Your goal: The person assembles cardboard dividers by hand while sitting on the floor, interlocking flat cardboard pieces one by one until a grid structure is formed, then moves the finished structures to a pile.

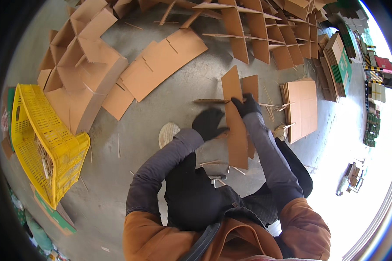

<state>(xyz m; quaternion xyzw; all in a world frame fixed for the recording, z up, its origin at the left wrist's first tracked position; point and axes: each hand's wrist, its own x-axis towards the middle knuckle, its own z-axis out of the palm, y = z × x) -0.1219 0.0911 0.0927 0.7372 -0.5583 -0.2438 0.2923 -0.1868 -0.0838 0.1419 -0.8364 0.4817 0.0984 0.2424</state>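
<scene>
In front of me is a partly joined cardboard divider (236,145), two long brown strips standing roughly side by side with a cross strip (210,101) passing through them. My right hand (247,105), in a black glove, is closed on the divider close to where the strips cross. My left hand (208,123), also gloved in black, is just left of the nearer strip. Its fingers and thumb are spread, with nothing seen between them; whether the thumb touches the strip I cannot tell.
Assembled divider grids (259,30) stand ahead, more (74,48) at the far left. Slotted cardboard sheets (163,65) lie on the floor. To my right is a stack of flat cardboard (302,109). A yellow plastic crate (67,145) with scraps sits left. Thin cardboard offcuts (237,170) litter the floor.
</scene>
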